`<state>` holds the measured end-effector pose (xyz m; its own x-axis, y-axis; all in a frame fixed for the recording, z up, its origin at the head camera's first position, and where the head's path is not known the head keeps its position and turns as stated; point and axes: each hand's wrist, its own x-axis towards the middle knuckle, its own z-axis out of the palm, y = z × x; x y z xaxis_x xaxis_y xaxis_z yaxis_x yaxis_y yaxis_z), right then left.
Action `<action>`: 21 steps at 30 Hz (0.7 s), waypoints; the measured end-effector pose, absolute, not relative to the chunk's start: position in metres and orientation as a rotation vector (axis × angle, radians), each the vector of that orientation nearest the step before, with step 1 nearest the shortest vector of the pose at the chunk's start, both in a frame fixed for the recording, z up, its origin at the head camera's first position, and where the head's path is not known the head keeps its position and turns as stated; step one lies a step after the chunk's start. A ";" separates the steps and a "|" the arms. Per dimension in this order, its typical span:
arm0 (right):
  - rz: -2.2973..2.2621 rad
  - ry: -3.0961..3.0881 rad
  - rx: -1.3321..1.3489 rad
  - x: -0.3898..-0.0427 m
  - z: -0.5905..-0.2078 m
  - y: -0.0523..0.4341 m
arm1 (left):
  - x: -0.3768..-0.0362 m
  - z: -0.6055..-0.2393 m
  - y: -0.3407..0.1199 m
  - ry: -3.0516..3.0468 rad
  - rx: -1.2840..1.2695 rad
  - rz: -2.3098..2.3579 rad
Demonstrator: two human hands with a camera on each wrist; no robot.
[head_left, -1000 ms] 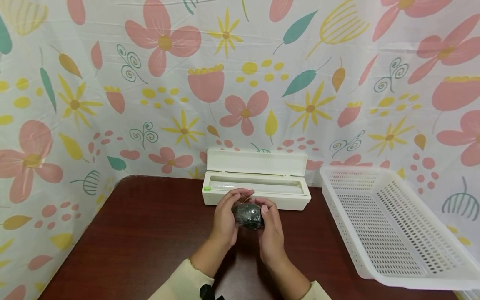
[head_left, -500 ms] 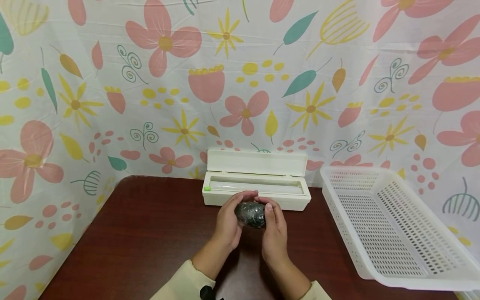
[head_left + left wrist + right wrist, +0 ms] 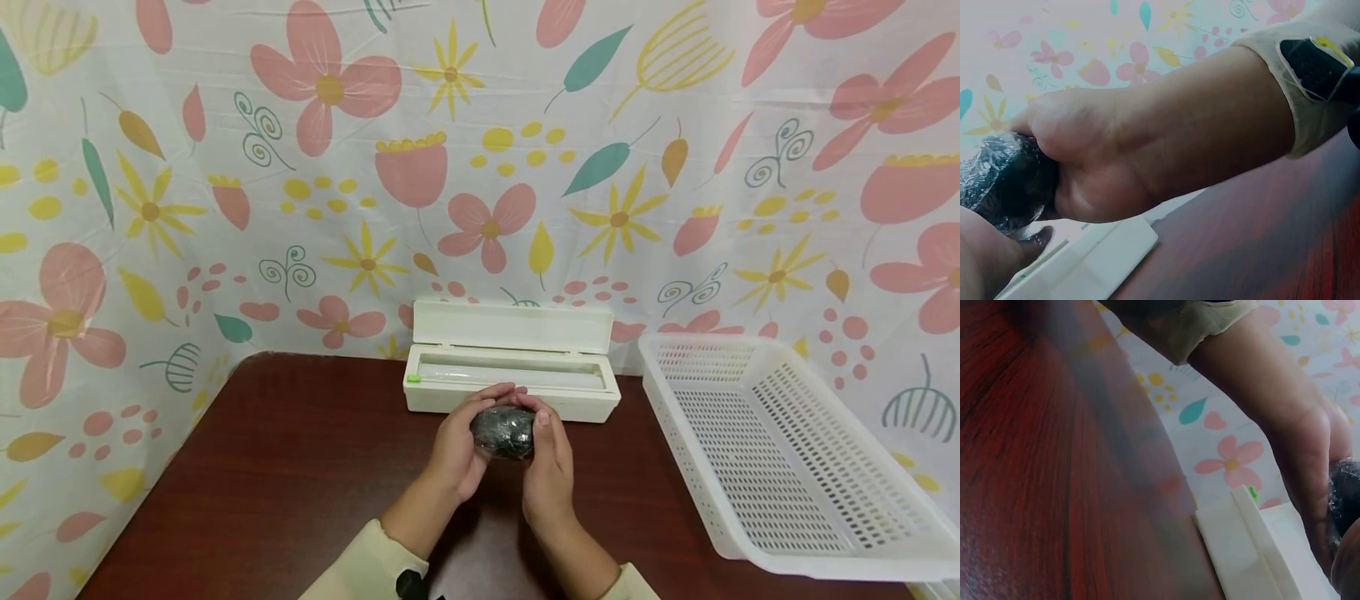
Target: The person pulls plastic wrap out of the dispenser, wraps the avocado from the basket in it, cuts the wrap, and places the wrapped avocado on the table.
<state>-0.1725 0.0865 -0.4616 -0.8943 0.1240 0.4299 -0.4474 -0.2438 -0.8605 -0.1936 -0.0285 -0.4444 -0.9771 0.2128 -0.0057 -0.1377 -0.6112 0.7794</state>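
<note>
**Dark table, flowered cloth behind: two hands around a wrapped lump**

Dark red-brown table [image 3: 300, 483] stands against a flower-printed cloth [image 3: 225, 167]. Just above its middle, the left hand [image 3: 457, 446] and right hand [image 3: 547, 467] cup a dark film-wrapped lump [image 3: 504, 432] between them, fingers curled round it. Just beyond the fingertips lies a white film dispenser box [image 3: 513, 375], lid up. Well off to the right hand's side sits a white perforated basket [image 3: 787, 450].

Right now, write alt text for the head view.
Two hands, left hand and right hand, hold a dark wrapped lump over a brown table, before an open white box. A white basket sits right.
</note>
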 end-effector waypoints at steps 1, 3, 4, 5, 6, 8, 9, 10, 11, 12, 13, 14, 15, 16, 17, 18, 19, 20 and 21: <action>2.188 -1.653 0.388 -0.172 -0.462 0.086 | -0.194 -0.445 -0.029 1.253 0.142 2.645; 2.184 -1.654 0.401 -0.173 -0.461 0.086 | -0.195 -0.445 -0.030 1.214 0.175 2.627; 2.185 -1.654 0.402 -0.173 -0.461 0.086 | -0.195 -0.445 -0.030 1.192 0.194 2.620; 2.181 -1.656 0.407 -0.173 -0.461 0.086 | -0.195 -0.445 -0.031 1.176 0.212 2.613; 2.173 -1.662 0.412 -0.173 -0.461 0.086 | -0.196 -0.446 -0.031 1.164 0.228 2.607; 2.138 -1.687 0.424 -0.173 -0.462 0.086 | -0.197 -0.446 -0.032 1.152 0.246 2.598; 2.121 -1.698 0.423 -0.173 -0.463 0.085 | -0.197 -0.447 -0.033 1.142 0.250 2.597; 2.098 -1.709 0.423 -0.173 -0.464 0.085 | -0.197 -0.447 -0.033 1.134 0.253 2.597; 2.079 -1.718 0.419 -0.173 -0.464 0.085 | -0.197 -0.447 -0.033 1.121 0.251 2.601; 2.060 -1.728 0.414 -0.173 -0.465 0.084 | -0.197 -0.447 -0.034 1.109 0.252 2.604; 2.046 -1.731 0.412 -0.173 -0.466 0.084 | -0.197 -0.447 -0.034 1.095 0.250 2.610; 2.035 -1.728 0.413 -0.173 -0.467 0.083 | -0.197 -0.447 -0.034 1.082 0.247 2.616; 2.035 -1.723 0.413 -0.172 -0.467 0.083 | -0.197 -0.448 -0.034 1.066 0.240 2.623; 2.035 -1.717 0.412 -0.172 -0.468 0.082 | -0.197 -0.448 -0.034 1.054 0.233 2.630; 2.042 -1.709 0.408 -0.172 -0.468 0.082 | -0.197 -0.449 -0.033 1.042 0.225 2.637; 2.049 -1.701 0.409 -0.172 -0.468 0.081 | -0.197 -0.449 -0.033 1.034 0.218 2.643; 2.057 -1.695 0.412 -0.171 -0.468 0.081 | -0.197 -0.450 -0.033 1.031 0.213 2.647; 2.064 -1.691 0.414 -0.171 -0.469 0.081 | -0.197 -0.450 -0.032 1.023 0.205 2.653; 2.075 -1.692 0.408 -0.171 -0.468 0.081 | -0.197 -0.450 -0.032 1.014 0.195 2.657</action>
